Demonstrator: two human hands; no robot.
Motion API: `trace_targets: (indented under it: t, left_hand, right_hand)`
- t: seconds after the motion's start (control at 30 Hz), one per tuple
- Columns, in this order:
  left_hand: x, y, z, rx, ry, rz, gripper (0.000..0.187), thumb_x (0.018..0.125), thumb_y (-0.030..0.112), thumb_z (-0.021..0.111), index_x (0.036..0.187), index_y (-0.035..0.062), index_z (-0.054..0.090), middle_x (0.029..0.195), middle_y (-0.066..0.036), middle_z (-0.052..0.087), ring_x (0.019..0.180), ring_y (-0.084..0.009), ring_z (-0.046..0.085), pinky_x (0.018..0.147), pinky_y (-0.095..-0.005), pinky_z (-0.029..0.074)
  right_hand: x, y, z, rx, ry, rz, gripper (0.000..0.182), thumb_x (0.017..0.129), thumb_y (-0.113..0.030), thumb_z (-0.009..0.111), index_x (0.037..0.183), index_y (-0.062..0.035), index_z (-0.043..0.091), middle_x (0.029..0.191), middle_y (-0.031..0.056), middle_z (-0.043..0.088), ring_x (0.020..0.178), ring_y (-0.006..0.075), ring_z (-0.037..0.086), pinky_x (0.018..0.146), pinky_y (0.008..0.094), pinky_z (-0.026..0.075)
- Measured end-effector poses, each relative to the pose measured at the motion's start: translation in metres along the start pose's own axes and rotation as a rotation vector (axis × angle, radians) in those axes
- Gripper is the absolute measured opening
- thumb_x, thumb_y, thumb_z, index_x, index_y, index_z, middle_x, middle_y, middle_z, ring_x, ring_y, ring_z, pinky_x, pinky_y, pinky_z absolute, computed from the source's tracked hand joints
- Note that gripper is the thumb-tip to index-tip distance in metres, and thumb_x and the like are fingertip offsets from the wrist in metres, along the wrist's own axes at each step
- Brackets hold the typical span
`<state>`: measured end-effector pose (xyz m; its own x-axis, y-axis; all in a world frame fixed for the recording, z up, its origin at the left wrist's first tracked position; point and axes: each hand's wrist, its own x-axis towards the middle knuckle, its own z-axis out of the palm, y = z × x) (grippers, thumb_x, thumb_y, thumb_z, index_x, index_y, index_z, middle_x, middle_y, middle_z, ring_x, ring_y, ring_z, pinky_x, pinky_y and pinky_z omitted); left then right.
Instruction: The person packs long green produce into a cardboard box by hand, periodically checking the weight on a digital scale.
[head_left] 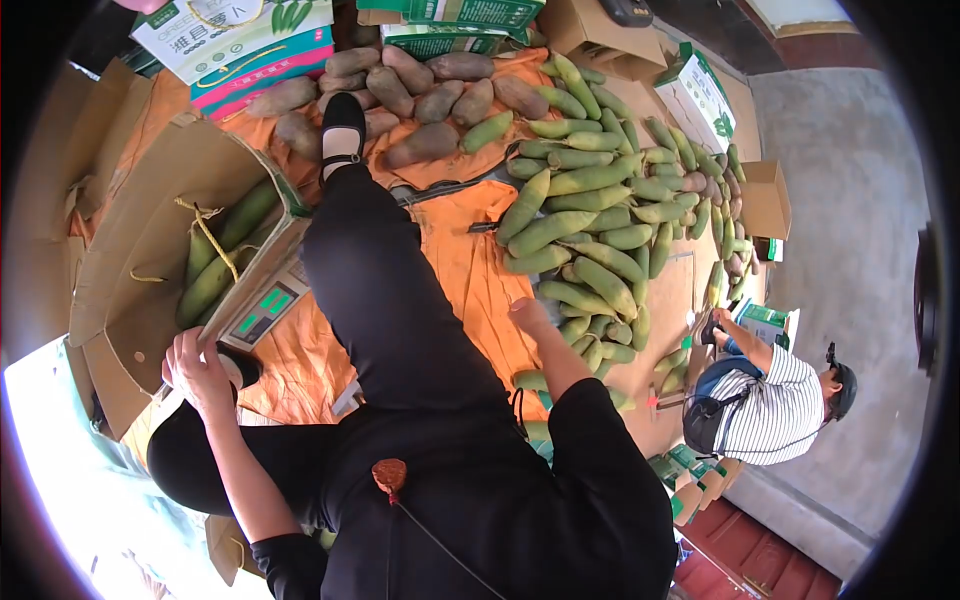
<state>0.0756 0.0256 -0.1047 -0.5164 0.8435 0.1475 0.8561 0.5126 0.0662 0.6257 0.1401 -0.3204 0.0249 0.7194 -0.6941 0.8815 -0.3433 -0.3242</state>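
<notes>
My left hand (198, 378) is at the near edge of an open cardboard box (150, 270), its fingers bent over the rim. Inside the box lie a few long green radishes (248, 212) and a yellow cord handle (212, 235). Against the box's right side is a scale with a lit green display (265, 310). My right hand (530, 316) hangs over the orange cloth (465, 255), just left of a large pile of green radishes (590, 220). Its fingers are foreshortened, so I cannot make out whether it holds anything.
Brownish roots (435, 145) lie beyond my outstretched foot (343, 130). Printed cartons (235, 40) stand at the back left, and another carton (697, 95) at the back right. A person in a striped shirt (765, 410) sits at right beside a green-and-white box (768, 322).
</notes>
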Motion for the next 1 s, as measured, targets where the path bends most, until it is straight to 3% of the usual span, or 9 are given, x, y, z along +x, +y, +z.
trace_targets:
  t: [0.1,0.17,0.23,0.3,0.4,0.53,0.7,0.87,1.0]
  left_hand:
    - [-0.001,-0.004,0.003,-0.003,-0.01,-0.005,0.014,0.083,0.017,0.065,0.095,0.0107,0.064,0.095,-0.003,0.064,0.094,-0.0257,0.058,0.093,-0.0414,0.038]
    - [-0.001,-0.004,0.003,0.002,-0.013,-0.001,0.014,0.083,0.016,0.065,0.095,0.0109,0.064,0.095,-0.003,0.064,0.094,-0.0258,0.059,0.092,-0.0417,0.038]
    - [-0.001,-0.005,0.004,0.002,0.0,0.009,0.014,0.083,0.014,0.065,0.096,0.0114,0.064,0.093,-0.003,0.064,0.094,-0.0262,0.059,0.091,-0.0426,0.039]
    - [-0.001,-0.006,0.004,0.009,-0.007,0.008,0.014,0.083,0.014,0.065,0.097,0.0113,0.064,0.093,-0.003,0.064,0.093,-0.0263,0.059,0.09,-0.0427,0.039]
    - [-0.002,-0.007,0.006,0.028,-0.011,0.001,0.014,0.083,0.014,0.064,0.096,0.0106,0.063,0.092,-0.003,0.064,0.092,-0.0262,0.059,0.089,-0.0426,0.039]
    - [0.001,-0.001,0.0,0.013,-0.027,-0.008,0.016,0.081,0.012,0.064,0.096,0.009,0.063,0.091,-0.006,0.063,0.091,-0.0276,0.058,0.088,-0.0408,0.039]
    - [0.005,0.014,-0.013,-0.036,-0.028,-0.048,0.016,0.079,0.013,0.066,0.093,0.0076,0.064,0.091,-0.008,0.063,0.094,-0.0291,0.057,0.089,-0.041,0.039]
    - [0.005,0.011,-0.011,-0.033,-0.038,-0.091,0.012,0.077,0.014,0.068,0.088,0.0093,0.066,0.089,-0.006,0.063,0.092,-0.0278,0.058,0.089,-0.0404,0.039]
    - [0.005,0.012,-0.011,-0.052,-0.005,-0.093,0.011,0.076,0.012,0.067,0.087,0.0103,0.066,0.086,-0.005,0.063,0.09,-0.0275,0.058,0.091,-0.0412,0.038]
  right_hand:
    - [0.015,0.055,-0.033,-0.166,0.307,0.105,0.03,0.076,-0.024,0.071,0.1,-0.0061,0.066,0.09,0.0197,0.068,0.089,0.0369,0.066,0.081,0.0438,0.052]
    - [0.006,0.057,-0.078,-0.405,0.384,0.239,0.033,0.081,-0.024,0.065,0.112,-0.0126,0.062,0.107,0.0133,0.063,0.103,0.0347,0.061,0.087,0.0445,0.051]
    - [-0.013,0.054,-0.114,-0.429,0.483,0.339,0.035,0.08,-0.018,0.063,0.114,-0.0117,0.058,0.112,0.0113,0.058,0.11,0.034,0.056,0.088,0.0452,0.051]
    - [-0.022,0.048,-0.145,-0.507,0.467,0.445,0.038,0.079,-0.015,0.062,0.116,-0.0113,0.057,0.119,0.0112,0.055,0.115,0.0317,0.053,0.09,0.046,0.051]
    - [-0.018,0.065,-0.164,-0.544,0.526,0.424,0.041,0.078,-0.017,0.064,0.119,-0.0136,0.055,0.122,0.0098,0.054,0.117,0.0305,0.052,0.091,0.0458,0.05]
    - [-0.006,0.056,-0.176,-0.549,0.375,0.453,0.066,0.078,-0.024,0.068,0.138,-0.0186,0.042,0.146,0.0017,0.04,0.135,0.0252,0.038,0.098,0.0499,0.045]
    - [0.02,0.05,-0.166,-0.549,0.243,0.374,0.094,0.07,-0.025,0.079,0.148,-0.0239,0.026,0.156,-0.0017,0.025,0.144,0.0206,0.023,0.109,0.0561,0.032]
    - [0.021,0.02,-0.156,-0.726,0.129,0.372,0.091,0.072,-0.023,0.077,0.148,-0.024,0.028,0.151,0.0004,0.033,0.139,0.0241,0.031,0.105,0.0557,0.036]
    - [0.032,0.021,-0.151,-0.971,0.113,0.359,0.07,0.076,-0.02,0.074,0.138,-0.0216,0.041,0.138,0.0044,0.044,0.13,0.0251,0.04,0.099,0.0522,0.042]
